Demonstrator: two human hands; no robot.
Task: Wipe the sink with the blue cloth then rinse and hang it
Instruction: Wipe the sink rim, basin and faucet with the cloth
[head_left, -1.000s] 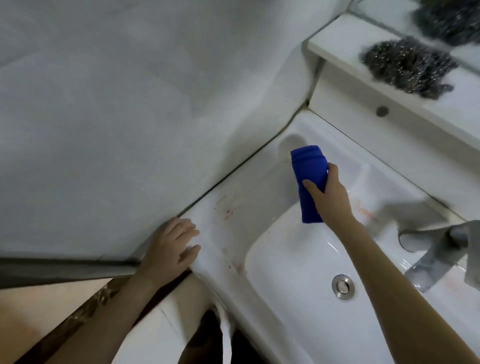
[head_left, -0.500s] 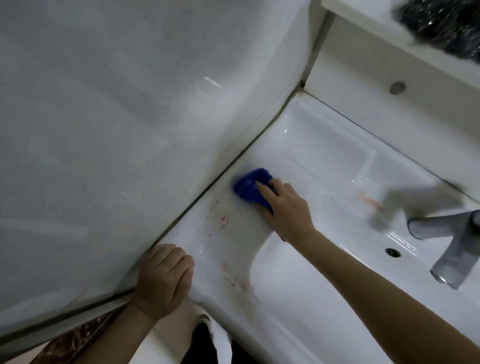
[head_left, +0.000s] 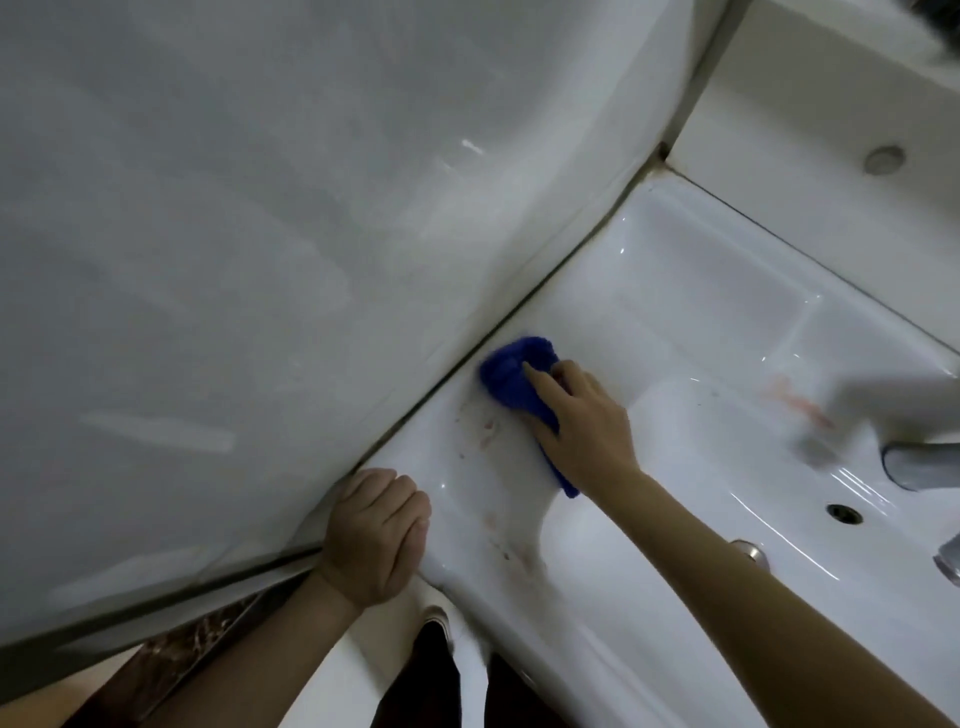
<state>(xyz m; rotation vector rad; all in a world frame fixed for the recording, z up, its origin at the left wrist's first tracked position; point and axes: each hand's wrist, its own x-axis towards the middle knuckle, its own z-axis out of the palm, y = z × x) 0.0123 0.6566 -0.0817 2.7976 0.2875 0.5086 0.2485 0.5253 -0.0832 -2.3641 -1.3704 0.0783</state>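
Brought the blue cloth (head_left: 511, 376) down since a second ago, from held up over the back ledge to lying on the left ledge of the sink (head_left: 675, 322), hard by the seam with the wall (head_left: 208, 260). Curled the left hand (head_left: 376, 535) in that time too, from flat fingers into a fist.

Grasping the cloth with the right hand (head_left: 582, 421): forefinger laid straight across the top of the wad, other fingers bent over it, thumb out of sight. Bunched ahead of the fingertips on the wall side, then running back under the palm and poking out as a blue corner below the wrist, at the lip of the bowl. Just beside the reddish smears (head_left: 485, 431) on the ledge between the two hands. More such marks nearer the front corner, and a pinkish streak (head_left: 795, 400) across the bowl close to the tap (head_left: 919, 462).

Resting the clenched left hand on the near left corner of the sink, knuckles up, against the foot of the wall, with nothing visible inside it. Well apart from the cloth.

In the bowl, right of the right forearm: a small overflow hole (head_left: 844, 513) and, partly hidden by the arm, a round metal drain plug (head_left: 748, 551). Behind the sink, a white panel with a round cap (head_left: 883, 158). Below the left forearm, a strip of brown patterned floor (head_left: 208, 639).
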